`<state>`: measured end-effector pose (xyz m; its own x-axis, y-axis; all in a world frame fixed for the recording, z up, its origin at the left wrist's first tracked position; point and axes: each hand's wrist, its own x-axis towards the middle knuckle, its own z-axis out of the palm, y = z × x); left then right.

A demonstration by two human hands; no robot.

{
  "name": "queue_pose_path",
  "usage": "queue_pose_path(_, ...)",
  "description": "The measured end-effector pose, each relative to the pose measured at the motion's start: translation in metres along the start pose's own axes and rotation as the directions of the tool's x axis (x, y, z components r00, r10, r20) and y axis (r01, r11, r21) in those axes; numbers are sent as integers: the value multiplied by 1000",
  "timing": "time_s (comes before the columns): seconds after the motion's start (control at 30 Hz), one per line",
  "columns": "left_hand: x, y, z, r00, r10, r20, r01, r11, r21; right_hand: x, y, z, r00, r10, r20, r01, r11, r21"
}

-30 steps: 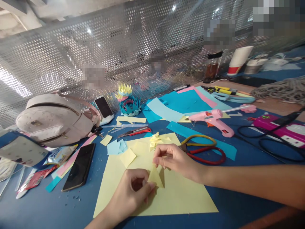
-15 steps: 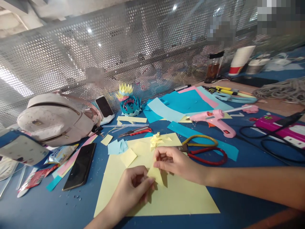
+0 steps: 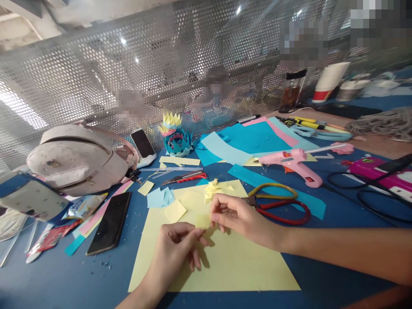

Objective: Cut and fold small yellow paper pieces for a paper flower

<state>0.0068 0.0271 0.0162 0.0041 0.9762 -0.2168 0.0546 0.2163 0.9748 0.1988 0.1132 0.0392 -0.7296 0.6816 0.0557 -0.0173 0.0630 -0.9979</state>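
Note:
A small yellow paper piece [image 3: 202,221] is pinched between my two hands, above a large yellow sheet [image 3: 244,266]. My left hand [image 3: 180,246] grips its lower left part with thumb and index finger, the other fingers loosely curled. My right hand [image 3: 233,216] pinches its right edge. Just behind the hands are folded yellow pieces [image 3: 214,189], a flat yellow square [image 3: 175,210] and light blue squares [image 3: 156,198]. A blue, pink and yellow folded-paper model [image 3: 175,137] stands farther back.
Scissors [image 3: 283,211] lie right of my right hand, with a pink glue gun [image 3: 291,163] behind them. A red cutter [image 3: 188,177] lies behind the sheet. At left are a black phone [image 3: 109,223] and a pale bag [image 3: 77,159].
The small yellow piece has turned from a pointed, triangular look to a squarer one and sits slightly higher. My left hand's lower fingers have spread, and my left hand has shifted slightly left.

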Motion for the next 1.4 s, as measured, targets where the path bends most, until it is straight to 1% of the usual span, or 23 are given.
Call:
queue_pose_path(0.13,-2,-1,2,1000,-7,-2,7,1000,12,-1,3,0,1000,-9,28,13,989,-149)
queue_pose_path(0.2,-3,0,3,1000,-17,6,17,1000,10,-1,6,0,998,5,59,6,983,-184)
queue_pose_path(0.33,-2,1,5,1000,-23,8,23,1000,-9,-2,8,0,999,43,33,-39,990,-135)
queue_pose_path(0.47,-1,0,4,1000,-8,-26,7,1000,-23,-2,4,1,999,41,16,-39,996,-77)
queue_pose_path(0.67,-1,-2,2,999,7,-43,-8,1000,-20,-2,1,1,998,65,20,-64,996,-60)
queue_pose_path(0.83,0,-1,1,997,12,-77,-14,1000,-25,-1,1,-1,998,67,-21,-67,998,-21)
queue_pose_path(1.07,1,-1,1,994,16,-105,-18,1000,-22,0,1,-1,997,67,-27,-68,997,-26)
queue_pose_path(1.27,-2,-2,-1,995,49,-88,-49,999,0,1,3,-1,998,61,2,-61,998,-31)
queue_pose_path(1.4,-2,-1,-1,994,75,-75,-76,997,-7,-1,0,-1,998,69,12,-68,995,-70)
